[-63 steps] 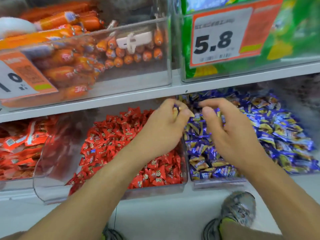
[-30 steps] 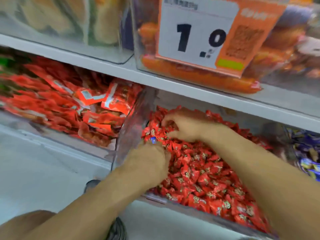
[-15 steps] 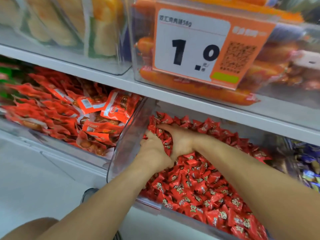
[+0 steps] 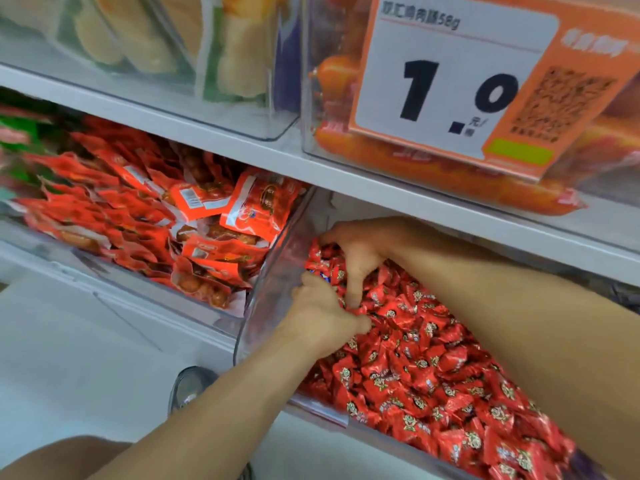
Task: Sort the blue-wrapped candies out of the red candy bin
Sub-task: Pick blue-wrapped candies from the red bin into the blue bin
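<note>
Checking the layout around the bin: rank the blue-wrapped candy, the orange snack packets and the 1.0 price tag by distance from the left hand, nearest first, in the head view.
From the left hand:
1. Small blue-wrapped candy, just above its knuckles among the red candies.
2. Orange plastic snack packets, in the neighbouring bin to the left.
3. White-and-orange 1.0 price tag, on the upper shelf.

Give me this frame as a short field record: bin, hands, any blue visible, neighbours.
bin: clear bin full of red candies, lower shelf
left hand: in the bin's near-left corner, fingers curled into the candies
right hand: further back, fingers dug down into the pile
blue candy: a blue bit shows between the hands; whether it is held, cannot tell
left neighbour: bin of orange-red packets
above: price tag reading 1.0
</note>
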`<state>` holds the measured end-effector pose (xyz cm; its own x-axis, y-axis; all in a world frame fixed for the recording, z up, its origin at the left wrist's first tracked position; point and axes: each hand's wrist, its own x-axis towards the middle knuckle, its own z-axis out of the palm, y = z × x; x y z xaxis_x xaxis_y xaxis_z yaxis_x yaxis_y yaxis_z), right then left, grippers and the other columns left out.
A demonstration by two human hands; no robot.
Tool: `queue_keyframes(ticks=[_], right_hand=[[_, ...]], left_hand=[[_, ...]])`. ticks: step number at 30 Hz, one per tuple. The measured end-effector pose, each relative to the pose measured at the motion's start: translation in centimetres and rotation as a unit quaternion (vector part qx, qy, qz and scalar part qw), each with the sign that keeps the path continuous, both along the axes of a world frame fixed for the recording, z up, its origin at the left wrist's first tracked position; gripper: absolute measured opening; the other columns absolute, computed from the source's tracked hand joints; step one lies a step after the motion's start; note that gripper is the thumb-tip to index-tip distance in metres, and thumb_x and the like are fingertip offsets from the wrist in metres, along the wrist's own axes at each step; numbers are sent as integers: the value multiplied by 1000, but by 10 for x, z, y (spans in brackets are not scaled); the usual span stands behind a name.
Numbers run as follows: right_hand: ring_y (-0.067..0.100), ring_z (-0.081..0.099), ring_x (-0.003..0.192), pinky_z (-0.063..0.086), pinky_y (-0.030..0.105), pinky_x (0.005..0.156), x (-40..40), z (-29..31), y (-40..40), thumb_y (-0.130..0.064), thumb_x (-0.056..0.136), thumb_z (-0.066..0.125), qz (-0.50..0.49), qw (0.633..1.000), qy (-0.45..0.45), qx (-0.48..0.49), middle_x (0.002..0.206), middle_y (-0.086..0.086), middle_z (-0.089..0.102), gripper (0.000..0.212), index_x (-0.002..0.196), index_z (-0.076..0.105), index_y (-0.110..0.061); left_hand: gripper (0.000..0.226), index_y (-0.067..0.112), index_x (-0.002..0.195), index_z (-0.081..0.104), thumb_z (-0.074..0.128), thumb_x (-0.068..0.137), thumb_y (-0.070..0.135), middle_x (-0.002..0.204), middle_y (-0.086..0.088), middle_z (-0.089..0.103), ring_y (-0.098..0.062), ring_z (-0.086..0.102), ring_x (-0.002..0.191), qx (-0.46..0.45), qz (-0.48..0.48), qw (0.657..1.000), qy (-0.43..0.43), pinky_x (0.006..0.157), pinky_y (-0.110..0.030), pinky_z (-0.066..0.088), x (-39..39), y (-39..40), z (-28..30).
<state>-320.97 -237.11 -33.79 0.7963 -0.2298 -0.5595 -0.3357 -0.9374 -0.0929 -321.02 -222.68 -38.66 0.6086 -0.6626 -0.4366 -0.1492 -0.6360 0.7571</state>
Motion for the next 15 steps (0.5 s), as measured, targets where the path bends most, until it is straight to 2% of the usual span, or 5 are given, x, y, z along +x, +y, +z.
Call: queue_keyframes(ticks=[3, 5, 7, 11, 15], right_hand=[[15, 56, 115, 48, 31, 98, -16, -8, -6, -22, 56, 93, -74, 989, -18, 126, 126, -10, 58, 97, 139, 45, -35], [14, 61, 106, 52, 28, 85, -33, -11, -7, -1, 61, 87, -136, 957, -33, 253, 113, -10, 64, 81, 125, 52, -35], [13, 61, 107, 52, 27, 89, -48, -8, -4, 10, 63, 82, -154, 937, -66, 307, 115, -6, 65, 78, 122, 53, -33], [3, 54, 119, 42, 24, 104, -89, 13, 7, -12, 59, 92, -168, 929, -214, 252, 128, -15, 58, 93, 136, 45, -33], [-19, 51, 108, 38, 1, 88, -159, 40, 24, -29, 62, 93, -199, 909, -311, 194, 118, -32, 54, 86, 127, 41, -47]], left_hand=[[101, 12, 132, 28, 90, 56, 37, 128, -7, 50, -22, 56, 115, -11, 27, 999, 26, 100, -35, 48, -3, 0, 9], [99, 13, 131, 27, 91, 58, 34, 128, -6, 51, -22, 54, 118, -27, 39, 998, 31, 102, -36, 47, -3, 1, 10], [101, 15, 132, 26, 91, 57, 32, 128, -6, 51, -22, 54, 119, -51, 29, 998, 21, 101, -35, 47, -6, 0, 13], [78, 20, 115, 29, 88, 65, 31, 119, -4, 50, -19, 55, 105, -109, -54, 990, -76, 81, -24, 41, -20, 7, 34], [83, 29, 126, 32, 87, 63, 38, 121, 5, 49, -13, 52, 112, -187, -180, 955, -146, 93, -32, 47, -40, 14, 50]])
